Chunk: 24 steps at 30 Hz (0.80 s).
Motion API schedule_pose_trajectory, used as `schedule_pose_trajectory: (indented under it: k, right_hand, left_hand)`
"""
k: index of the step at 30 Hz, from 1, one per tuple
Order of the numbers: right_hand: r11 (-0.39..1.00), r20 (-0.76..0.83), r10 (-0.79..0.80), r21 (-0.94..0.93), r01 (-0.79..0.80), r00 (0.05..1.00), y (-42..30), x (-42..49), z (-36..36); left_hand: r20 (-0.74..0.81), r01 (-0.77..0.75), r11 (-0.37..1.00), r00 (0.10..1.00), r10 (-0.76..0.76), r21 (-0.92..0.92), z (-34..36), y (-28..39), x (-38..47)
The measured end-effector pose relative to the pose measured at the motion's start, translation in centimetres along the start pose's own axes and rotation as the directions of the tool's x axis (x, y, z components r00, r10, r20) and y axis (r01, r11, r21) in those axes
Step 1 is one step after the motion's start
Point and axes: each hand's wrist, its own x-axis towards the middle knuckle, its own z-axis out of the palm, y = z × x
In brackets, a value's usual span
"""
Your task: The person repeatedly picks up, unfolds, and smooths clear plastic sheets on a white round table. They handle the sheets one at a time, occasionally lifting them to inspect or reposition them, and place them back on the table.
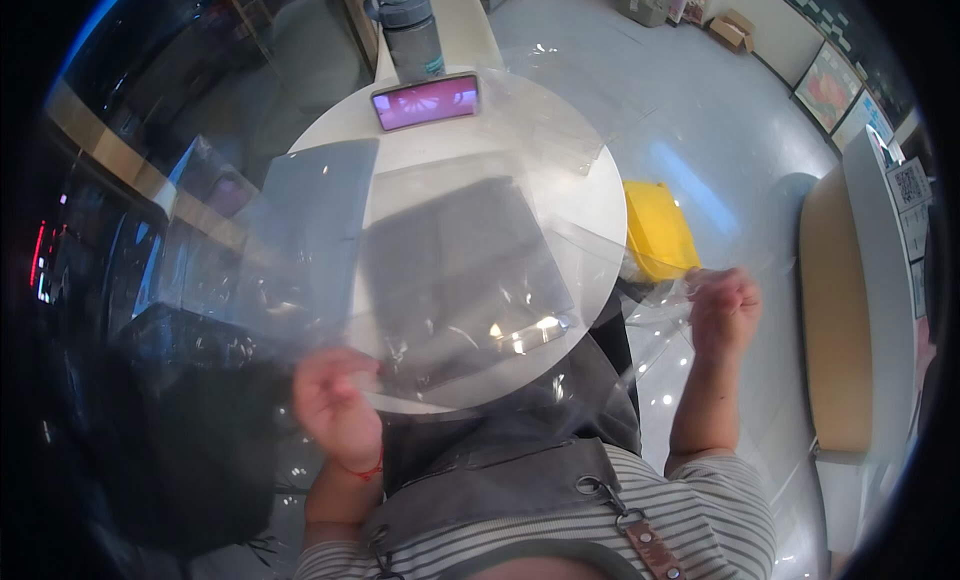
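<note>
A large clear plastic sheet or bag (592, 242) spans the space between my hands, over a round white table. My left hand (337, 400), wearing a red string bracelet, pinches its near left part. At the right, beyond the table's rim, my right hand (724, 306) grips another part, fingers closed. Beneath the clear plastic lies a grey flat item (465, 265), apparently in clear wrapping. A pale blue-grey flat sheet or packet (315, 220) overlaps the table's left side. Blur and reflections hide where the plastic layers separate.
On the white table (600, 175), a phone (426, 101) with a lit screen leans before a grey bottle (411, 36). A white chair (469, 25) stands behind. A yellow item (660, 231) is beside the table's right edge; a curved counter (836, 310) stands farther right.
</note>
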Motion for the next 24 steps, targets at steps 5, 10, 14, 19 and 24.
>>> schedule_pose_trajectory:
  k: [5, 10, 14, 19, 24]
  right_hand:
    - [0.998, 0.093, 0.05, 0.032, -0.053, 0.994, -0.6, 0.9, -3.2]
    - [0.991, 0.198, 0.107, -0.096, -0.09, 0.974, -3.3, 1.1, 1.1]
    - [0.984, 0.237, 0.099, -0.169, -0.059, 0.966, -4.3, 1.0, 5.3]
    - [0.995, 0.344, 0.002, -0.095, 0.032, 0.939, -3.1, 2.4, 9.4]
    - [0.967, 0.401, 0.128, -0.254, -0.024, 0.907, -0.5, 1.7, 11.4]
  left_hand:
    - [0.019, 0.054, 0.995, 0.998, -0.052, -0.082, 0.4, 0.3, -0.3]
    - [-0.012, -0.062, 0.997, 0.998, 0.062, -0.046, -1.3, 0.2, -0.2]
    - [-0.03, -0.083, 0.987, 0.996, 0.08, -0.136, -1.7, 0.5, 2.6]
    - [0.009, -0.087, 0.993, 0.996, 0.088, -0.078, -1.4, -2.8, 8.7]
    - [0.095, 0.04, 0.998, 0.995, -0.035, -0.052, 0.7, -4.1, 11.8]
